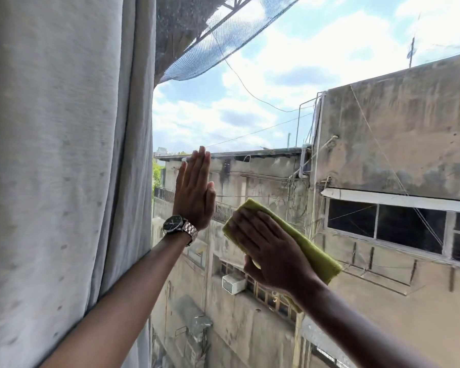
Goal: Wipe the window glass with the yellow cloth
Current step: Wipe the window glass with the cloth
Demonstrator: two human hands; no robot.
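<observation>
A: Where is the yellow cloth [303,243] located?

B: It is pressed flat against the window glass [263,83] under the right hand [270,251], in the lower middle of the pane. The cloth is folded, and its long edge is seen to run down to the right past the wrist.

A: How are the hands held?

B: The right hand is spread open on the cloth, with the fingers laid across its upper end. The left hand [194,193] is held open and flat, fingers together and pointed upward, just beside the grey curtain [64,155]; nothing is gripped. A metal wristwatch [179,227] is worn on the left wrist.

A: What is seen through the glass?

B: Weathered concrete buildings [396,134] and a cloudy sky [316,49] are seen.
</observation>
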